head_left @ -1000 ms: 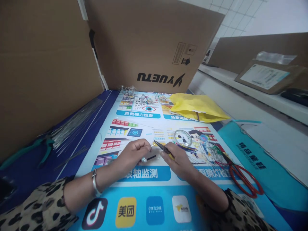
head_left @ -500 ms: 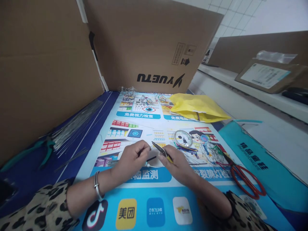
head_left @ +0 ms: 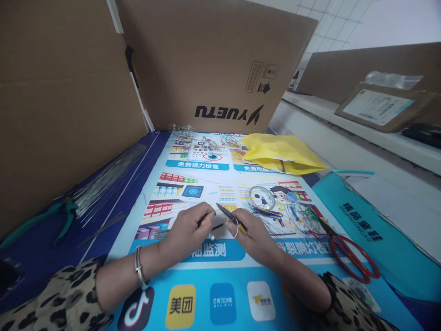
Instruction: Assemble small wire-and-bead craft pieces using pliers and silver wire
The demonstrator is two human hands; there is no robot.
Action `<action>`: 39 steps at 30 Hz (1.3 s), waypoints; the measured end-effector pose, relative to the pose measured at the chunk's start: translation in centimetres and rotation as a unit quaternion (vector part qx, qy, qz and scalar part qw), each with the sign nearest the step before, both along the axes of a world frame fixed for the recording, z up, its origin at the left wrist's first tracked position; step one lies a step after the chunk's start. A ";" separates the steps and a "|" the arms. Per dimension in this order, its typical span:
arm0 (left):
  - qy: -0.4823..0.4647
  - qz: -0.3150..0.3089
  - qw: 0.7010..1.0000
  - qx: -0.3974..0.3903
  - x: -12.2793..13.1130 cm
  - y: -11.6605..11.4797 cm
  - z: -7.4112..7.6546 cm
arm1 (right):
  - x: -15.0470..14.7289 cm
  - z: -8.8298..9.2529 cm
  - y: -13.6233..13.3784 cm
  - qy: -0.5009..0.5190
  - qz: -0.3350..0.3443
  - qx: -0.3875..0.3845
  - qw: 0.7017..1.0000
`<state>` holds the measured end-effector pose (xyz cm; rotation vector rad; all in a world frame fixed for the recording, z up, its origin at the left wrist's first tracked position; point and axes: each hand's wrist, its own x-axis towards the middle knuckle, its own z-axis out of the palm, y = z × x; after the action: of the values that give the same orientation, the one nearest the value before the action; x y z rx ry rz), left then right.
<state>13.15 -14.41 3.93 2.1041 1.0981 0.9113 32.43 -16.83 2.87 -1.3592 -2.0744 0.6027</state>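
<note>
My right hand [head_left: 248, 232] is closed around pliers [head_left: 224, 211] with dark pointed jaws and a yellow handle, aimed up and left. A thin pale loop [head_left: 236, 228], perhaps wire or cord, curves beside its fingers. Just left of the jaw tips, my left hand [head_left: 195, 223] is pinched closed, and what sits in the pinch is too small to make out. Small pearly beads [head_left: 211, 237] show beneath its fingers. The two hands are apart over the printed mat [head_left: 206, 271].
Red-handled scissors [head_left: 354, 257], coloured threads [head_left: 270, 213] and a clear round tape roll [head_left: 262, 197] lie right. Behind them is a yellow bag [head_left: 282, 154]. Left are teal-handled pliers [head_left: 37, 223] and a bundle of thin wires [head_left: 106, 181]. Cardboard [head_left: 213, 59] stands behind.
The thin pale strand, which stretched low between the beads and my right hand, now shows as a short curve beside the right fingers. Both hands stay nearly in place.
</note>
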 end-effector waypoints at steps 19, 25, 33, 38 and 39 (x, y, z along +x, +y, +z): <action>-0.029 -0.012 0.998 -0.050 0.1 -0.2 0.2 | -0.2 -0.4 -0.1 -0.051 -0.027 0.000 0.998; -0.073 -0.027 0.990 -0.117 0.2 -0.2 0.6 | -0.3 -0.4 -0.1 -0.054 -0.031 0.005 0.998; -0.091 0.022 0.988 -0.123 -0.1 0.3 0.4 | 0.2 -0.5 0.3 -0.045 -0.032 0.024 0.998; -0.038 0.027 0.999 -0.023 -0.3 0.4 -0.3 | 0.2 -0.5 0.3 -0.032 -0.026 0.032 0.999; -0.022 0.029 0.999 0.000 -0.3 0.4 -0.3 | 0.2 -0.5 0.3 -0.031 -0.026 0.034 0.999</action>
<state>12.84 -14.02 3.61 2.0513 1.1419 0.9814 32.59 -16.56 2.33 -1.4046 -2.0806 0.4689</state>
